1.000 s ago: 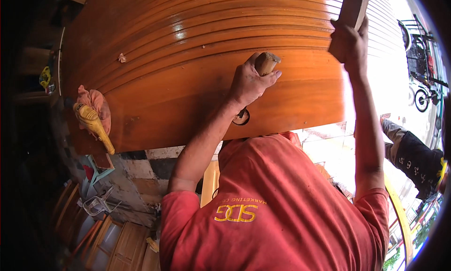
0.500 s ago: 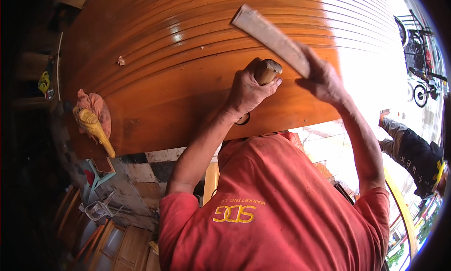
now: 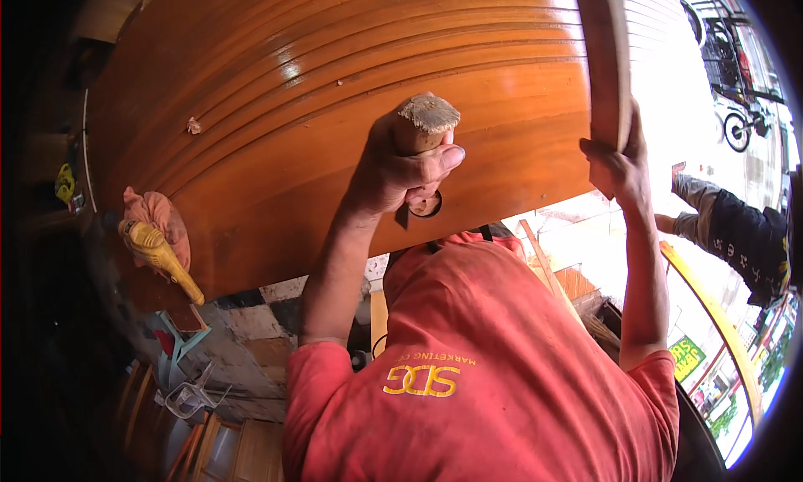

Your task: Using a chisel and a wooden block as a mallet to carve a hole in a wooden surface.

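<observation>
My left hand point(image 3: 393, 168) is wrapped round the wooden handle of a chisel point(image 3: 429, 114). The handle's frayed, battered top points up at me, and a dark bit of blade shows below the hand. Right beside that blade, a round hole point(image 3: 427, 205) is cut near the close edge of a varnished, grooved wooden door point(image 3: 502, 160). Off to the right, my right hand point(image 3: 617, 164) grips one end of a long, flat wooden bar point(image 3: 609, 64). The bar is raised, apart from the chisel.
At the door's left end, a yellow tool point(image 3: 159, 252) lies on a pink cloth point(image 3: 170, 221). Small wood chips point(image 3: 194, 126) dot the panel. Wooden pieces lean below left. To the right, another person point(image 3: 728, 231) is near a parked motorbike point(image 3: 738, 129) and a curved yellow strip point(image 3: 719, 323).
My right hand has swung the wooden bar right and up, away from the chisel. My left hand, still round the chisel, appears a little lower and further left; the hole shows more.
</observation>
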A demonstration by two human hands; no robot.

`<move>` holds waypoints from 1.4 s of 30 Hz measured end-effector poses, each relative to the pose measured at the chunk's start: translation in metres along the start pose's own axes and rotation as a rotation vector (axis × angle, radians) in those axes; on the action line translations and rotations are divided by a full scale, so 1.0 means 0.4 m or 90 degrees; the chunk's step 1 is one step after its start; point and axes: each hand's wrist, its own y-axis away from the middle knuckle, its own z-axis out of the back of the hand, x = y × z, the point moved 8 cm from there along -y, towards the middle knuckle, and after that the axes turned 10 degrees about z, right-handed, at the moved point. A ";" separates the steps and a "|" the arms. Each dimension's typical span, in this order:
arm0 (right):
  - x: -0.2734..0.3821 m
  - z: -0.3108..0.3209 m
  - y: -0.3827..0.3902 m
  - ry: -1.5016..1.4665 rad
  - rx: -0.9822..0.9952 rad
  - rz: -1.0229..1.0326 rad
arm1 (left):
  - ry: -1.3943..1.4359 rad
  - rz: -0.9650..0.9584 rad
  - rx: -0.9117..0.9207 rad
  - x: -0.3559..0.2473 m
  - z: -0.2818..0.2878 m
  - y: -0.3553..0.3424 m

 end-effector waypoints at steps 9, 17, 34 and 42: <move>-0.047 0.007 0.194 -0.179 -0.108 -0.102 | -0.360 -0.316 -0.085 -0.036 -0.125 0.023; -0.014 0.147 0.315 -0.140 -0.205 -0.057 | -0.910 -0.457 -0.075 0.227 -0.375 0.077; -0.083 0.003 0.898 -0.173 -0.434 -0.074 | -0.974 -0.471 0.315 0.375 -0.329 0.175; 0.028 -0.146 1.019 -0.123 -0.581 -0.014 | -0.883 -0.495 0.471 0.386 -0.290 0.212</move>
